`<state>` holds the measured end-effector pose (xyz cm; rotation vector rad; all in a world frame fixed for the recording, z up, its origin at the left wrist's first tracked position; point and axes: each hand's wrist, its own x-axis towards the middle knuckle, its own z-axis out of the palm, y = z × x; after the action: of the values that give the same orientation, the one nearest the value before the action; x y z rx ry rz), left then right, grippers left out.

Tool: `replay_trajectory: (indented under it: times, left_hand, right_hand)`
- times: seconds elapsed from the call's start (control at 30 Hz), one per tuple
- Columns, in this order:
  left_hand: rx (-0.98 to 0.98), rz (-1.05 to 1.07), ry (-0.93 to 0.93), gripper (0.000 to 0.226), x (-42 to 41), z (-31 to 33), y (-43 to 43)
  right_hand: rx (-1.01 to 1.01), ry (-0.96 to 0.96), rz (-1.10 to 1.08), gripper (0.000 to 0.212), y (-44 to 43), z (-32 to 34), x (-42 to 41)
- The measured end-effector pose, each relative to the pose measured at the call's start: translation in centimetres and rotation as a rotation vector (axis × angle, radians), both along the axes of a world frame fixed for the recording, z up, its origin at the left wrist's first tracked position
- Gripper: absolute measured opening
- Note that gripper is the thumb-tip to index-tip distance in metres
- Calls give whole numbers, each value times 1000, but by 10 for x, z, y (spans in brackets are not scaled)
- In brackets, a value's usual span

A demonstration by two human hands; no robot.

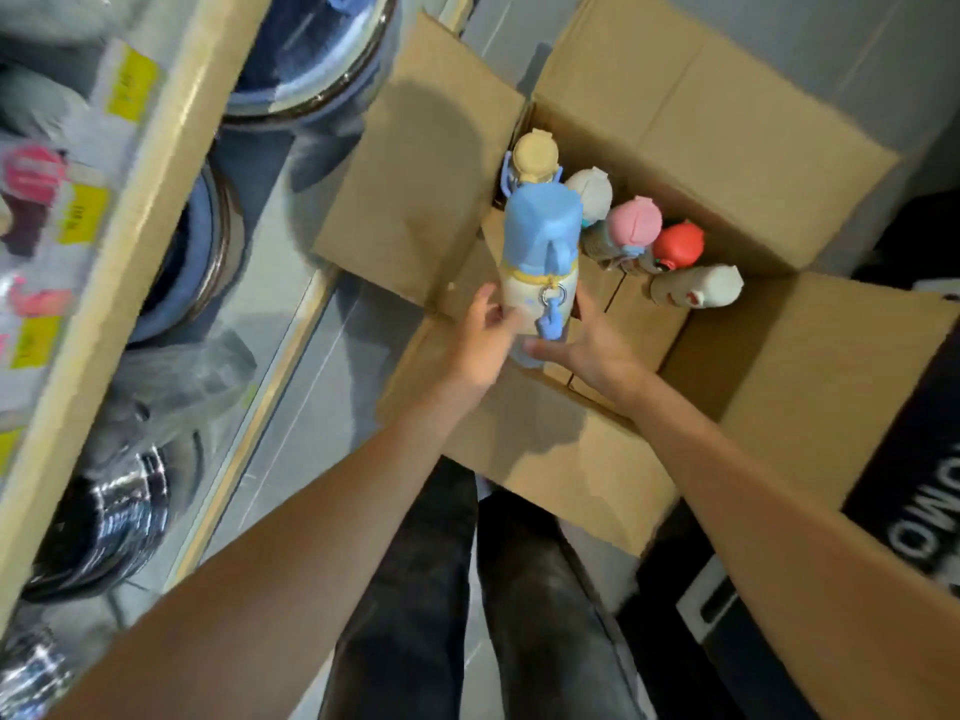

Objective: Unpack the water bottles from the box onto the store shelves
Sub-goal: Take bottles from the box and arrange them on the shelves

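A: Hands?
B: Both are gripping the blue-capped bottle (543,236) low on its pale body. The left hand (485,337) is curling in from the left, and the right hand (587,350) is cupping the right side and underside. Fingers are hiding the base.
A: Where's the bottle?
B: It's being held upright over the near-left part of the open cardboard box (727,148).
A: Other bottles?
B: They're lining up inside along the far side: yellow cap (535,155), white cap (589,192), pink cap (634,220), red cap (678,244), plus a pale bottle (698,285) leaning sideways. Caps are mostly covering the bodies.
A: Shelves?
B: A wooden shelf edge (156,200) is running down the left. The yellow price tags (130,85) are blurring, unreadable. Goods behind are smearing, can't tell what. The frame is cutting off a dark carton (924,511) on the right.
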<state>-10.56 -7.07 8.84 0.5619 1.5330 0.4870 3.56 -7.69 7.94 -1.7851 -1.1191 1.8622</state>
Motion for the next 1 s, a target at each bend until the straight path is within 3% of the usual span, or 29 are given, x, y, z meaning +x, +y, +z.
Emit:
replay_trajectory:
  times: [0.1, 0.23, 0.33, 0.37, 0.43, 0.53, 0.7, 0.93, 1.0]
  left_hand:
    - [20, 36, -31, 32, -7, 64, -25]
    - [9, 112, -77, 37, -22, 140, -67]
    - [-53, 191, -101, 34, -47, 191, -100]
    - [-72, 218, -110, 37, -59, 206, -115]
    - [-77, 308, -223, 42, -85, 239, -146]
    - [-37, 371, -355, 23, -124, 275, -195]
    - [31, 496, -232, 71, -179, 320, -305]
    - [205, 737, 13, 21, -254, 381, -489]
    - [293, 778, 60, 20, -275, 407, -546]
  right_hand:
    - [8, 98, 39, 63, -13, 64, -4]
    - [38, -52, 190, 61, -26, 130, -14]
    - [8, -172, 424, 24, -43, 181, -30]
    - [-31, -202, 492, 23, -52, 199, -42]
    - [-102, -246, 617, 41, -74, 231, -66]
    - [-155, -145, 811, 35, -112, 269, -107]
    - [-196, -28, 1005, 22, -186, 320, -180]
    - [-64, 25, 1263, 22, -344, 372, -299]
    - [21, 46, 1336, 24, -395, 391, -332]
